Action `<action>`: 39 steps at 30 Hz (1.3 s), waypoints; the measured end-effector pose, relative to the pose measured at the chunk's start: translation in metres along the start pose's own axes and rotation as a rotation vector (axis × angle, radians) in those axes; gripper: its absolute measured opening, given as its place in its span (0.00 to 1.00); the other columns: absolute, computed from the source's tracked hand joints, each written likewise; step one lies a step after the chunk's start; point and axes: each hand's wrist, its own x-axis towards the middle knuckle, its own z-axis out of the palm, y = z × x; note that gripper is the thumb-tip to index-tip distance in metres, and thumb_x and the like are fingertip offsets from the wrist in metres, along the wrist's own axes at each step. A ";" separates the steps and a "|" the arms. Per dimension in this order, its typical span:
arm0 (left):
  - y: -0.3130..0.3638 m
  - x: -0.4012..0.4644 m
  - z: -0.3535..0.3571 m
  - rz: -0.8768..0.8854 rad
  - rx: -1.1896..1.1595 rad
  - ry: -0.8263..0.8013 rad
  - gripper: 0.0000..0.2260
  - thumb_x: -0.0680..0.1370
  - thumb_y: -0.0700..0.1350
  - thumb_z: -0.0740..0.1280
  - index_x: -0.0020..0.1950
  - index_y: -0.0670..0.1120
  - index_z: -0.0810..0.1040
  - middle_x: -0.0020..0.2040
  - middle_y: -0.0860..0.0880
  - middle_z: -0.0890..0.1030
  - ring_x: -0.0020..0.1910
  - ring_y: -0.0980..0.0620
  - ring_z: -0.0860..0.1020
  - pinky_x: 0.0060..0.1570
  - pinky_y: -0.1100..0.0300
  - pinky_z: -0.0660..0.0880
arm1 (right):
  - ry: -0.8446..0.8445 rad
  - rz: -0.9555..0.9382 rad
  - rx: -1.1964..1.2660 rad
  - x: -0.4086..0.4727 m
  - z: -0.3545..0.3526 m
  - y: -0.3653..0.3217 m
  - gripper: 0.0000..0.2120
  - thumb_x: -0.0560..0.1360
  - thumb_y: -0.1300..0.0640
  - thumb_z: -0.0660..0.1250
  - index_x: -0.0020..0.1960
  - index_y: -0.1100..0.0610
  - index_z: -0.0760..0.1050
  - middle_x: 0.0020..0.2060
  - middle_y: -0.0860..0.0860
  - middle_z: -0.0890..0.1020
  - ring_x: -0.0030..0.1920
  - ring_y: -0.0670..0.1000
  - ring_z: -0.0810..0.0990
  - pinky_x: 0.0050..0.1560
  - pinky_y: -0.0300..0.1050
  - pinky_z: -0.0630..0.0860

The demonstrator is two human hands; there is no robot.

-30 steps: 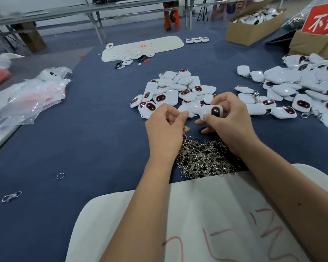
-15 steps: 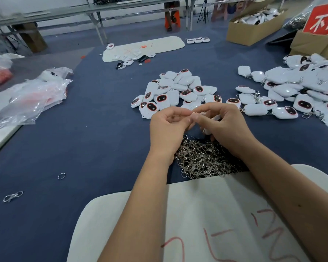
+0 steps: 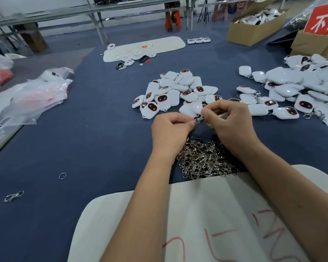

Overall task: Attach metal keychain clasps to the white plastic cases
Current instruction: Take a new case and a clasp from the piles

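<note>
Toward the far right corner of the tabletop (image 3: 83,140), an open cardboard box (image 3: 254,29) is seen filled with white cases (too small to count), and a second brown box (image 3: 311,44) stands beside it behind a red sign (image 3: 324,19). Near the middle, a heap of white plastic cases (image 3: 174,91) is piled, with a larger heap (image 3: 301,86) spread along the right edge, several already carrying clasps. At the left edge, clear plastic bags (image 3: 27,99) are bunched. A metal clasp (image 3: 199,119) is pinched between the curled thumb and fingers of the left hand (image 3: 170,133). One white case (image 3: 223,115) is gripped by the right hand (image 3: 233,125), fingers curled round it, mostly hiding it. Both hands are held together, knuckles up, above the pile of loose clasps (image 3: 203,159), forearms crossing a white board (image 3: 206,224) at the near edge.
</note>
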 end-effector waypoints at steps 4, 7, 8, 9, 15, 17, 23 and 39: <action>0.002 -0.003 0.000 0.057 -0.075 0.029 0.05 0.76 0.36 0.74 0.42 0.45 0.84 0.36 0.43 0.85 0.36 0.51 0.86 0.46 0.54 0.84 | 0.017 0.000 0.010 0.000 0.000 0.000 0.06 0.77 0.57 0.74 0.41 0.53 0.84 0.28 0.45 0.81 0.27 0.42 0.72 0.30 0.33 0.69; 0.003 -0.003 0.000 0.110 -0.038 0.085 0.04 0.76 0.37 0.75 0.44 0.45 0.83 0.34 0.47 0.85 0.33 0.55 0.84 0.41 0.60 0.82 | -0.011 0.004 -0.008 0.001 0.001 0.001 0.06 0.77 0.58 0.74 0.41 0.53 0.84 0.27 0.43 0.80 0.27 0.42 0.73 0.31 0.34 0.71; 0.004 -0.003 0.000 0.117 -0.035 0.107 0.05 0.75 0.38 0.76 0.45 0.46 0.83 0.34 0.48 0.85 0.33 0.55 0.84 0.40 0.61 0.82 | -0.026 0.007 -0.013 0.001 0.001 0.001 0.06 0.77 0.58 0.74 0.41 0.53 0.84 0.26 0.42 0.79 0.27 0.41 0.72 0.30 0.34 0.71; 0.003 -0.002 -0.001 0.123 -0.038 0.127 0.05 0.75 0.39 0.76 0.46 0.47 0.83 0.34 0.49 0.85 0.33 0.56 0.84 0.39 0.63 0.81 | -0.041 0.007 -0.021 0.001 0.001 0.001 0.06 0.76 0.59 0.74 0.40 0.52 0.84 0.25 0.42 0.79 0.26 0.41 0.72 0.30 0.34 0.70; 0.003 -0.001 -0.001 0.150 -0.035 0.125 0.05 0.74 0.41 0.78 0.40 0.49 0.84 0.33 0.51 0.84 0.35 0.54 0.83 0.39 0.60 0.80 | -0.132 -0.031 0.054 -0.001 0.001 -0.005 0.05 0.78 0.59 0.74 0.49 0.49 0.86 0.31 0.54 0.78 0.31 0.55 0.72 0.35 0.48 0.69; 0.004 -0.001 -0.001 0.128 -0.083 0.100 0.04 0.74 0.41 0.78 0.42 0.47 0.84 0.35 0.48 0.85 0.35 0.52 0.83 0.42 0.54 0.81 | -0.196 -0.072 0.047 -0.003 0.001 -0.007 0.07 0.78 0.60 0.73 0.50 0.48 0.87 0.33 0.53 0.81 0.33 0.54 0.71 0.35 0.49 0.70; 0.010 -0.004 -0.003 -0.046 -0.356 0.085 0.04 0.76 0.35 0.74 0.43 0.43 0.82 0.33 0.46 0.84 0.29 0.56 0.78 0.31 0.66 0.74 | -0.283 -0.117 0.047 -0.005 0.001 -0.009 0.06 0.75 0.59 0.78 0.49 0.50 0.87 0.38 0.50 0.85 0.32 0.50 0.68 0.31 0.39 0.68; 0.011 -0.002 -0.005 -0.104 -0.337 -0.028 0.04 0.77 0.34 0.70 0.45 0.41 0.83 0.34 0.47 0.83 0.31 0.57 0.77 0.33 0.67 0.74 | -0.207 -0.195 -0.028 -0.006 0.003 -0.007 0.04 0.77 0.60 0.76 0.47 0.52 0.87 0.37 0.50 0.87 0.38 0.65 0.79 0.42 0.61 0.80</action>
